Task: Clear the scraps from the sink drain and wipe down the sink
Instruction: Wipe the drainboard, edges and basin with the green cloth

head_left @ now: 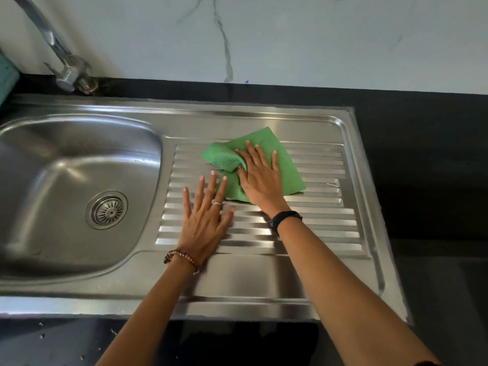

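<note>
A steel sink (79, 165) with a round drain strainer (107, 209) fills the left half of the view; no scraps show on the strainer. To its right lies the ribbed drainboard (324, 220). A green cloth (286, 165) is spread on the ribs, partly bunched at its left side. My right hand (260, 178) presses flat on the cloth, fingers apart. My left hand (207, 220) rests flat on the bare ribs just left of the cloth, its fingertips touching the cloth's edge.
A chrome tap (66, 67) stands behind the basin at the back left. A teal sponge or cloth (6, 75) shows at the left edge. Black countertop (422, 167) surrounds the steel unit, with a white marbled wall (290, 35) behind.
</note>
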{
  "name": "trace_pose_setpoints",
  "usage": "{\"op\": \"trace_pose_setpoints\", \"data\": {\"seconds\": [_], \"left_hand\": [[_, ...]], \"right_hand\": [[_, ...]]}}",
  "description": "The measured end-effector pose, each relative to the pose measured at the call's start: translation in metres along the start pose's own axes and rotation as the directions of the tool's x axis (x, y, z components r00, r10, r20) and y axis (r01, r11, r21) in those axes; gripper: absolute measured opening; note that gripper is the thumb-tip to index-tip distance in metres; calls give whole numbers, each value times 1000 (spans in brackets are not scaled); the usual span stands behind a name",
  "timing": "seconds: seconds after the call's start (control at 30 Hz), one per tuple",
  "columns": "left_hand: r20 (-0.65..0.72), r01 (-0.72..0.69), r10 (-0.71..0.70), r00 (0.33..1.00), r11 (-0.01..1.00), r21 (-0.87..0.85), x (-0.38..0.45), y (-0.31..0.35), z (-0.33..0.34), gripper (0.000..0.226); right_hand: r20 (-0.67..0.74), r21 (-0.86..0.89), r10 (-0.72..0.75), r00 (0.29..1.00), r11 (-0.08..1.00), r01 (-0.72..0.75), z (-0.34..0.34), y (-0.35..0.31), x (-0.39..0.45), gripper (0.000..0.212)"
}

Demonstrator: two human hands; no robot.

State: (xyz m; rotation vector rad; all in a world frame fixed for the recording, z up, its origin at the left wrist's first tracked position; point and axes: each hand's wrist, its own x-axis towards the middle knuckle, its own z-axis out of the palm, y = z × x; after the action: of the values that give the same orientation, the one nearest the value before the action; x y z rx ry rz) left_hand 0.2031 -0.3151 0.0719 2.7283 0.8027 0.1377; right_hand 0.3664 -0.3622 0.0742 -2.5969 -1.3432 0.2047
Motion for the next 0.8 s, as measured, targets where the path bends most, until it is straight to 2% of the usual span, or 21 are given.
{"op": "trace_pose_setpoints", "data": {"seconds": [0.17, 0.27, 0.33, 0.57, 0.7, 0.8], "left_hand": [[37, -132, 130, 991, 989, 65, 4, 44, 20, 52], [41, -126, 123, 992, 990, 71, 5, 52, 26, 56], [37, -116, 114, 993, 991, 68, 5, 50, 27, 57], [58, -108, 104, 993, 992, 62, 7, 50, 29, 57], [95, -115, 108, 990, 991, 68, 5, 51, 25, 57], [123, -156, 151, 981, 987, 30, 5, 46, 19, 57]], "right_hand": [[-73, 54, 142, 987, 989, -138, -13, 70, -21, 47], [-84, 41, 274, 958, 962, -271, -22, 112, -30, 49], [-64, 13, 301, 951, 954, -301, -26, 126, -31, 51], [-91, 8, 338, 937, 941, -338, -22, 124, -73, 53], [-82, -32, 381, 921, 923, -384, -16, 112, -107, 62], [-77, -56, 401, 913, 912, -405, -19, 110, -106, 63]]}}
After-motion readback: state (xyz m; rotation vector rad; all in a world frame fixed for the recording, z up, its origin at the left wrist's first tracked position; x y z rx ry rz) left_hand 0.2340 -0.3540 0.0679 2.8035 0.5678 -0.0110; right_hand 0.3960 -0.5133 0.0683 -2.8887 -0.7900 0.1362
